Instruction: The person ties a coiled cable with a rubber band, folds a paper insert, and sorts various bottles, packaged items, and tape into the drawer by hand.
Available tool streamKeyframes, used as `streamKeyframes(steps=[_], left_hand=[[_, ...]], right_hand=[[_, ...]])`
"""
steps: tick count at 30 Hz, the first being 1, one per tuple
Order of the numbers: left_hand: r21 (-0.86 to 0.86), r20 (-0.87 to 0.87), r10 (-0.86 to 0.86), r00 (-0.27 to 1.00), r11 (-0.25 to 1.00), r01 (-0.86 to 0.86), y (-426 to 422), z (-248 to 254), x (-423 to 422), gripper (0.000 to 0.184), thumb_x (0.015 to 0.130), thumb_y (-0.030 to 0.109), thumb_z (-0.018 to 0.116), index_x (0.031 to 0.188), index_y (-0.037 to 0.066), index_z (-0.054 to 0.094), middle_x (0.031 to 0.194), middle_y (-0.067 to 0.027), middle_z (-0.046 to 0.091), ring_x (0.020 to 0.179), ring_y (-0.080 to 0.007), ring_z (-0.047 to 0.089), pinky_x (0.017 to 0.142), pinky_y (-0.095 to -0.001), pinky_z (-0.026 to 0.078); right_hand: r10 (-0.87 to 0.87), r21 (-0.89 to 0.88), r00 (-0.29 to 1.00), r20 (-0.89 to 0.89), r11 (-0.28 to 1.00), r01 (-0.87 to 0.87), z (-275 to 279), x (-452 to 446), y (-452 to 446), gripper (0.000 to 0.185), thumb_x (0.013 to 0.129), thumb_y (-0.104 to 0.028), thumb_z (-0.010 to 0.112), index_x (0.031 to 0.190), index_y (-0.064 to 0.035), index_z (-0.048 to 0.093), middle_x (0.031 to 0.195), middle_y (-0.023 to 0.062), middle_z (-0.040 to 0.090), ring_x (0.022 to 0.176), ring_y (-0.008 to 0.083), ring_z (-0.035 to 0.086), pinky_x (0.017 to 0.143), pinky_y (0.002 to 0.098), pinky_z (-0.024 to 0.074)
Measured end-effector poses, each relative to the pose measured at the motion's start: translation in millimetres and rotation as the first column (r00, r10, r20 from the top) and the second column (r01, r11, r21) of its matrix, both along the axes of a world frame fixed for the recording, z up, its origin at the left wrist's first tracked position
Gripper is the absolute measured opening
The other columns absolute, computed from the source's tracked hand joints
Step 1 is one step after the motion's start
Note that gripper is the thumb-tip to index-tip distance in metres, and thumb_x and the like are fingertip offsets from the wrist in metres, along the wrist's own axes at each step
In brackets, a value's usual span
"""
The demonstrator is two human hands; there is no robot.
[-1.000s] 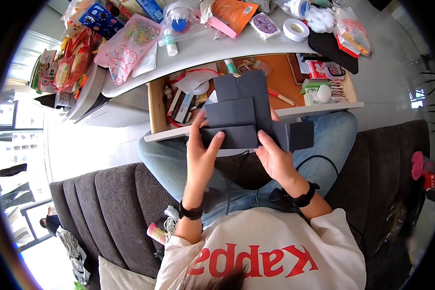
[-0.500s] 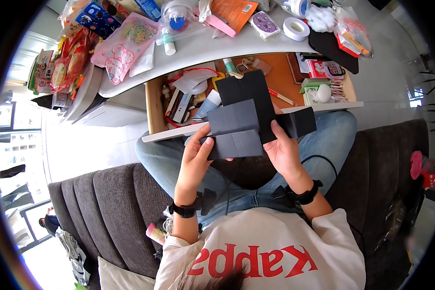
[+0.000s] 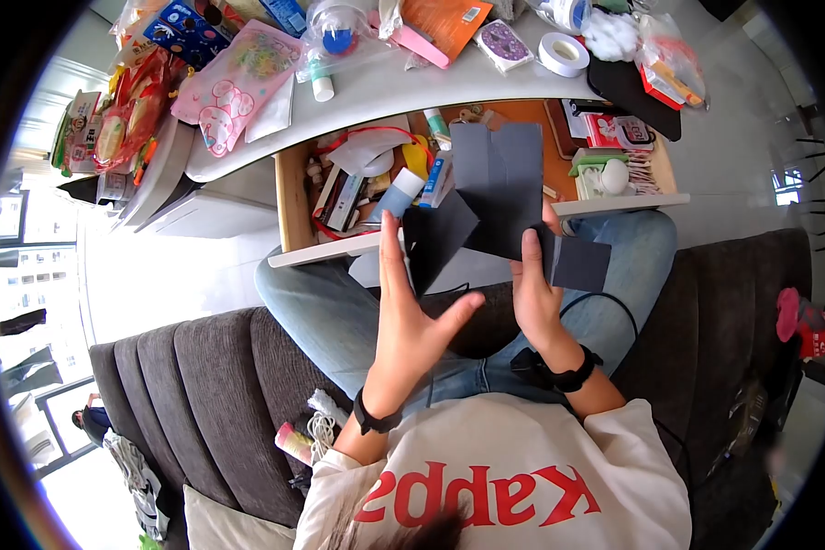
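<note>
A partly unfolded black cardboard box [image 3: 497,197] is held up over my lap, in front of the open drawer [image 3: 339,249]. My right hand [image 3: 535,298] grips its lower right part, thumb on the near face; one small flap sticks out to the right of it. My left hand [image 3: 411,325] is open, thumb spread wide, beside a left flap that folds inward. Whether its fingers touch that flap, I cannot tell. Behind the cardboard, the drawer holds a blue-and-white tube [image 3: 401,192], cotton swabs [image 3: 643,172] and several small items.
The desk [image 3: 376,112] above the drawer carries a pink bag [image 3: 238,87], a roll of white tape [image 3: 563,55] and an orange packet [image 3: 445,27]. A dark sofa [image 3: 220,376] surrounds me. Far left, another person [image 3: 93,422] is visible.
My left hand has let go of the cardboard's left panels and spread out. Those panels have swung inward, and the upper panel has turned more toward me. My right hand keeps its hold.
</note>
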State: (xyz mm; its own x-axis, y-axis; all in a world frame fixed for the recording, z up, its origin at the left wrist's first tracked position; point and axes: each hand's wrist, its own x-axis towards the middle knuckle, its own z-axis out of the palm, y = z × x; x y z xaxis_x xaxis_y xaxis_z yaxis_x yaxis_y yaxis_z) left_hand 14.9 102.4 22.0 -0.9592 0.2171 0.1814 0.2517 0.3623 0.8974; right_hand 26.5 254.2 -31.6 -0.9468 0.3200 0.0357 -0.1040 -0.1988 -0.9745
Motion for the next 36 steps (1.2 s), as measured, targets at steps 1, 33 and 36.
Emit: streamKeyframes(steps=[1, 33, 36], left_hand=[[0.013, 0.027, 0.051, 0.998, 0.999, -0.051, 1, -2, -1, 0.094, 0.069, 0.009, 0.071, 0.139, 0.0, 0.009, 0.14, -0.0241, 0.022, 0.129, -0.0321, 0.028, 0.104, -0.0356, 0.025], [0.129, 0.015, 0.042, 0.999, 0.991, -0.044, 22, -23, 9, 0.055, 0.08, -0.011, 0.039, 0.133, -0.006, 0.027, 0.129, -0.0258, 0.04, 0.116, -0.0344, 0.047, 0.094, -0.0338, 0.037], [0.13, -0.002, -0.007, 1.0, 0.991, 0.008, 25, -19, 9, 0.062, 0.076, -0.013, 0.039, 0.135, -0.005, 0.023, 0.138, -0.0239, 0.03, 0.125, -0.0371, 0.035, 0.1, -0.0364, 0.03]], right_hand=[[0.007, -0.019, 1.0, -0.001, 1.0, -0.007, 2, 0, 1, 0.044, 0.095, -0.019, 0.039, 0.136, -0.0071, 0.026, 0.133, 0.0085, 0.035, 0.119, 0.0174, 0.039, 0.099, 0.0331, 0.0335], [0.194, 0.126, 0.975, -0.109, 0.976, -0.18, 36, 15, -35, 0.038, 0.09, -0.001, 0.033, 0.127, 0.0076, 0.038, 0.128, 0.0178, 0.045, 0.118, 0.0238, 0.043, 0.102, 0.0338, 0.0264], [0.198, 0.122, 0.975, -0.102, 0.975, -0.185, 35, 20, -40, 0.041, 0.09, -0.008, 0.033, 0.128, 0.0086, 0.035, 0.131, 0.0187, 0.041, 0.123, 0.0258, 0.037, 0.105, 0.0356, 0.0185]])
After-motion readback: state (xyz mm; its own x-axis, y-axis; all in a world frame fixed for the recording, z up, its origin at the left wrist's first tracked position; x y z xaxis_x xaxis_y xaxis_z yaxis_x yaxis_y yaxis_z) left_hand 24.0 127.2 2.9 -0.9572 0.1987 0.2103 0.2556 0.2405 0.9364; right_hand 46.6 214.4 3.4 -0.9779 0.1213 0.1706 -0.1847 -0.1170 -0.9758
